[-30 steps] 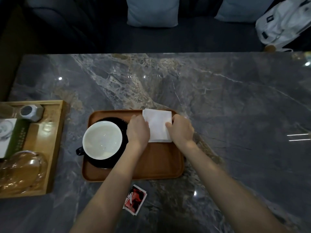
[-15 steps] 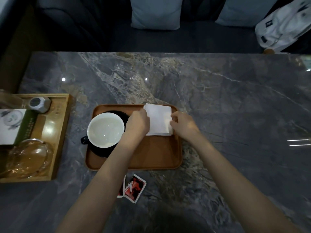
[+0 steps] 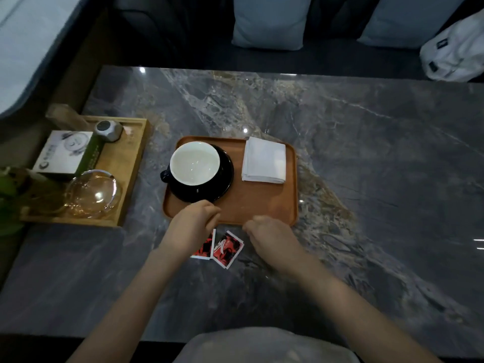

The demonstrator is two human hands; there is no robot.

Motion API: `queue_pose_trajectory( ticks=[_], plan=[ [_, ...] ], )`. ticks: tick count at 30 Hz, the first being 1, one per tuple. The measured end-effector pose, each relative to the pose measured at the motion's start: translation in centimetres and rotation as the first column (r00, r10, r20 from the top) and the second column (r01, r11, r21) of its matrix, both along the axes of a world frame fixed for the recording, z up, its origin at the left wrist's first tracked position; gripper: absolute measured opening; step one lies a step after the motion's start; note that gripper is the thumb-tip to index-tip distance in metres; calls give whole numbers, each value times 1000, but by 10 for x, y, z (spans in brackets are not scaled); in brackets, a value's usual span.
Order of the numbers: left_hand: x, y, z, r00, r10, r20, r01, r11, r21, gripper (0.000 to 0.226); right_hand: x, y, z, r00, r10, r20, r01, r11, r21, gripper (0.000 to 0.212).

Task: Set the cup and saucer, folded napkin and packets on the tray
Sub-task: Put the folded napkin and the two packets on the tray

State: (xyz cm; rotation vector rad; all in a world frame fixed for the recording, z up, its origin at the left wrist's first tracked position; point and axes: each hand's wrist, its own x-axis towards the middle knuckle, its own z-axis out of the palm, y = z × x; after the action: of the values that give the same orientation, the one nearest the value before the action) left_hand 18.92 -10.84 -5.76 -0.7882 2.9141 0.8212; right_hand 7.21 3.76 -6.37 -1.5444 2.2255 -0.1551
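Observation:
A brown tray [image 3: 262, 208] lies on the marble table. On its left stands a dark cup with a white inside [image 3: 194, 163] on a black saucer [image 3: 222, 184]. A folded white napkin [image 3: 264, 160] lies on the tray's far right part. Two red packets [image 3: 227, 248] lie on the table just in front of the tray. My left hand [image 3: 192, 226] hovers over the tray's near edge and partly covers the left packet, fingers loosely curled and empty. My right hand [image 3: 269, 238] hangs beside the packets, to their right, also loosely curled and empty.
A light wooden tray [image 3: 131, 179] at the left holds a box [image 3: 66, 152], a glass bowl [image 3: 93, 192] and a small grey object [image 3: 108, 130]. Cushions and a white bag [image 3: 455, 55] lie on the sofa behind the table.
Both hands let go of the napkin and drew back toward me, down to the packets. The napkin stays on the tray. The camera has tilted and shifted.

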Motion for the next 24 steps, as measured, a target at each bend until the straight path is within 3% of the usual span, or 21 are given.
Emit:
queue_pose_trajectory(
  ticks=[6, 11, 19, 24],
  plan=[
    [48, 27, -41, 940, 337, 41, -336, 941, -43, 33, 36, 3, -30, 979, 197, -50, -200, 977, -68, 54],
    [55, 56, -56, 875, 469, 121, -459, 883, -103, 54, 42, -2, -32, 957, 276, -92, -276, 961, 14, 56],
    [51, 63, -57, 829, 552, 90, -548, 833, -69, 51, 40, 1, -36, 974, 145, -172, -162, 983, -86, 44],
    [48, 60, -53, 843, 538, 18, -538, 843, 19, 46, 29, 8, -28, 997, 28, 75, -22, 996, -85, 29]
  ],
)
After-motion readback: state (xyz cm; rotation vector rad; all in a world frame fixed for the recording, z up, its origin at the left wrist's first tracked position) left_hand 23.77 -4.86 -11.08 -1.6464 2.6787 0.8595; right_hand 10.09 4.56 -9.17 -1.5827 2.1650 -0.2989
